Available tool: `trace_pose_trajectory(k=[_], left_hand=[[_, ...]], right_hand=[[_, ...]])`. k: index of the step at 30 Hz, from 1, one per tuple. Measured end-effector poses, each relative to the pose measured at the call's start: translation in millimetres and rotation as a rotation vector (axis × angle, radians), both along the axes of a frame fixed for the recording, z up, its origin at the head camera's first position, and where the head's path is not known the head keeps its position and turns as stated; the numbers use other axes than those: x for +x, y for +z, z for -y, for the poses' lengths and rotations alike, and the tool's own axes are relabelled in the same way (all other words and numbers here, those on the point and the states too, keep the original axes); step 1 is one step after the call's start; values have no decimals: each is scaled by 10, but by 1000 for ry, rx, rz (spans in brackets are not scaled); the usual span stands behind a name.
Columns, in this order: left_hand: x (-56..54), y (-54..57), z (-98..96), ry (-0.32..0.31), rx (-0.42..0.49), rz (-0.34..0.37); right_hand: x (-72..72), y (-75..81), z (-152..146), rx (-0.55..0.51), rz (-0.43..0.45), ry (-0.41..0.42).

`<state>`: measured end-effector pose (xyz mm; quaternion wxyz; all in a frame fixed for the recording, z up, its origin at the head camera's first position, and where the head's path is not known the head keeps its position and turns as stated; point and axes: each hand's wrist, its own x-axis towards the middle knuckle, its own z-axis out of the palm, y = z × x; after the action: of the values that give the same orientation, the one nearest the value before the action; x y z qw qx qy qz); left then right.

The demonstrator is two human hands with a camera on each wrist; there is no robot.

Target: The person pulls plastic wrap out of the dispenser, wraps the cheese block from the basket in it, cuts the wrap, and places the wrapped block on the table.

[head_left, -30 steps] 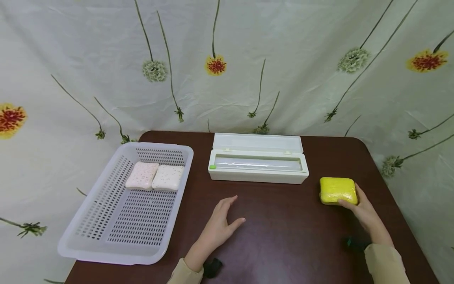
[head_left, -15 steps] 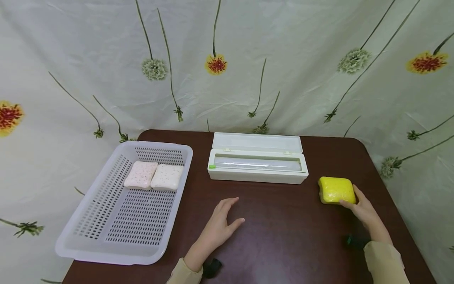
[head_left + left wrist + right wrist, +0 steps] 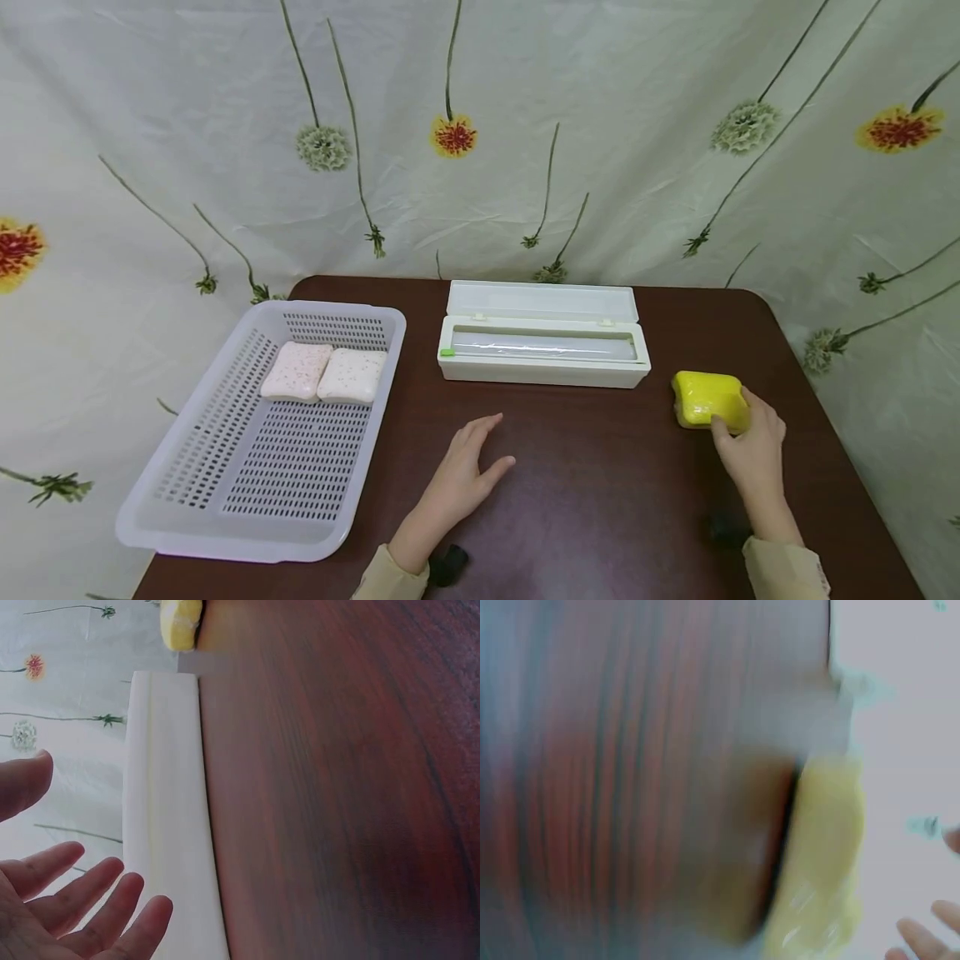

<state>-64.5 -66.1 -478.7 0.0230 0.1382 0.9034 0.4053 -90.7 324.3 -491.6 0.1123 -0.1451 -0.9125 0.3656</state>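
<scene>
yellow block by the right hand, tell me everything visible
The yellow block is chunky and round-cornered, its glossy, creased surface looking like plastic wrap. It lies flat on the dark brown table, right of the white box. The right hand is over its right end; the blurred right wrist view shows the visible fingers apart from it.

"What covers that yellow block [image 3: 703,396]?"

"Something clear and glossy, like film. The table [image 3: 600,500] looks like polished, dark-grained wood."

"And the basket [image 3: 247,542]?"

"Milky plastic, perforated. The long box [image 3: 543,372] looks like smooth plastic too, and the flowered backdrop [image 3: 637,83] like creased cloth with a faint sheen."
</scene>
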Motion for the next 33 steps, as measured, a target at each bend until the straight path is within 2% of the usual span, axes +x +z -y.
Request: trace_pose_trajectory(k=[3, 9, 15, 19, 22, 30, 33], left_hand=[[-13, 20, -14, -5, -14, -24], [-46, 52, -54, -13, -38, -86], [-63, 71, -103, -14, -47, -122], [-81, 76, -125, -18, -69, -179], [-109, 66, -136, -23, -102, -242], [-244, -34, -138, 0, -327, -491], [-338, -55, -118, 21, -394, -521]], right_hand=[[85, 82, 338, 15, -102, 11], [209, 115, 966, 80, -249, 203], [283, 84, 1379, 136, -411, 336], [288, 71, 1526, 162, -471, 385], [273, 52, 1585, 188, -475, 410], [150, -17, 1594, 321, -482, 461], [62, -27, 1557, 378, -488, 458]])
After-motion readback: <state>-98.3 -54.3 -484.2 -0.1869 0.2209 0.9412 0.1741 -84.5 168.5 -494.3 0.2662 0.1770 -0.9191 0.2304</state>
